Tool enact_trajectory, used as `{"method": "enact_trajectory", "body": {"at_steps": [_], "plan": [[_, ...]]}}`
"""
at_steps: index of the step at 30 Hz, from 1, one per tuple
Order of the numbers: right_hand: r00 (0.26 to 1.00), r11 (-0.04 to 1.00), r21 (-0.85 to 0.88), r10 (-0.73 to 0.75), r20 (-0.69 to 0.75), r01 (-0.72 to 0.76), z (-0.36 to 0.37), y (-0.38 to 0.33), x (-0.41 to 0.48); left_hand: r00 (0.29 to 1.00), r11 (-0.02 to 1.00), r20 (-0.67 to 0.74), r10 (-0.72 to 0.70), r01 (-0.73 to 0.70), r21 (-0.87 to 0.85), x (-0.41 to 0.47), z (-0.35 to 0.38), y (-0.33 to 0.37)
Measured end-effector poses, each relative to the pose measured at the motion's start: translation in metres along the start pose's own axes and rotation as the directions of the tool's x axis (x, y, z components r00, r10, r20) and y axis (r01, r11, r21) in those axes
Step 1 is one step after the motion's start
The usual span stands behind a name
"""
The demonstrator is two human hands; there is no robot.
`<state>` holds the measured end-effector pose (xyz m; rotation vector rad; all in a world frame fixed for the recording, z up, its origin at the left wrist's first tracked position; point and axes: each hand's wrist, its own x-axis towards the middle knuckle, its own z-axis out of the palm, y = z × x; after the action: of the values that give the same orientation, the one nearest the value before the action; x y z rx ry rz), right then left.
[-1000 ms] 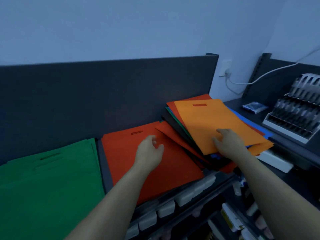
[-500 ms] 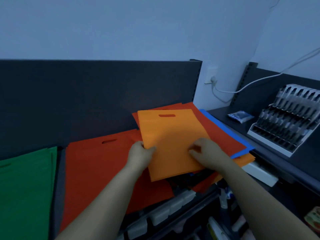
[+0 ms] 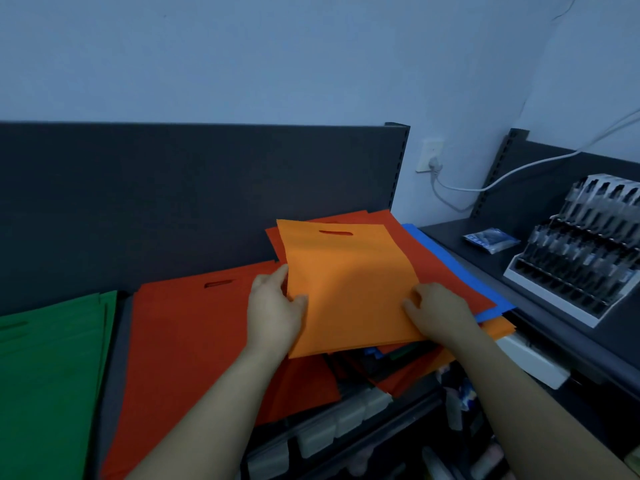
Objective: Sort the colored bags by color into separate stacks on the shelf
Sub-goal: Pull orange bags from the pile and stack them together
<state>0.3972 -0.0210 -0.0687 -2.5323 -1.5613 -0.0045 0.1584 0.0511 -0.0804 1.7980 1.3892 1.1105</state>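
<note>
An orange bag [image 3: 349,282] with a slot handle lies on top of the mixed pile at centre right. My left hand [image 3: 275,311] grips its left edge, thumb on top. My right hand [image 3: 438,310] holds its lower right edge. Under it the mixed pile shows red bags [image 3: 446,275], a blue bag [image 3: 446,258] and more orange [image 3: 498,327]. A red stack [image 3: 187,341] lies flat to the left of the pile. A green stack [image 3: 48,368] fills the far left of the shelf.
A dark back panel [image 3: 173,195] runs behind the shelf. To the right stands another shelf with a display rack [image 3: 581,244] and a small packet [image 3: 491,239]. A white cable [image 3: 519,168] hangs from a wall socket. Lower shelves with price-tag holders [image 3: 329,431] sit below.
My left hand left the red stack and took the orange bag's left edge. Both hands turned and pulled the bag towards the left over the pile. The view shifted right.
</note>
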Motion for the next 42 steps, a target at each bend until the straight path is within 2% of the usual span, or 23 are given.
{"method": "enact_trajectory", "body": {"at_steps": [3,5,8,11,13,16,21,29,37,42], "plan": [[1.0,1.0,0.009,-0.002,-0.022,0.002,0.002,-0.002,-0.001,0.997,0.997,-0.005,0.072,-0.072,-0.003,-0.007,0.001,0.009],[1.0,0.998,0.059,0.007,-0.027,-0.005,0.001,-0.003,-0.002,0.995,0.994,0.043,0.089,-0.086,-0.071,-0.009,0.002,0.014],[0.997,0.973,0.228,0.046,-0.057,-0.032,-0.004,-0.004,-0.007,0.992,0.98,0.118,0.034,-0.01,-0.199,-0.004,0.0,0.015],[0.989,0.941,0.338,0.064,-0.131,-0.016,-0.012,-0.007,-0.011,0.984,0.897,0.168,-0.059,0.126,-0.424,0.003,-0.011,0.016],[0.989,0.932,0.362,0.063,-0.138,-0.009,-0.018,-0.012,-0.01,0.983,0.829,0.17,-0.063,0.147,-0.54,0.008,-0.024,0.019],[0.993,0.907,0.421,0.059,-0.101,-0.012,-0.024,-0.025,-0.003,0.99,0.788,0.131,-0.058,0.126,-0.603,0.014,-0.048,0.022],[0.978,0.884,0.459,0.01,-0.208,0.089,-0.031,-0.071,-0.003,0.99,0.766,0.059,-0.129,0.137,-0.628,0.008,-0.099,0.01],[0.951,0.827,0.512,-0.081,-0.299,0.231,-0.032,-0.172,-0.045,0.97,0.82,-0.036,-0.241,0.184,-0.542,-0.025,-0.196,-0.036],[0.929,0.709,0.62,-0.142,-0.341,0.336,-0.049,-0.302,-0.112,0.966,0.896,-0.171,-0.195,0.104,-0.431,-0.057,-0.34,-0.069],[0.918,0.644,0.66,-0.2,-0.343,0.387,-0.04,-0.383,-0.154,0.945,0.925,-0.243,-0.22,0.122,-0.36,-0.092,-0.421,-0.109]]}}
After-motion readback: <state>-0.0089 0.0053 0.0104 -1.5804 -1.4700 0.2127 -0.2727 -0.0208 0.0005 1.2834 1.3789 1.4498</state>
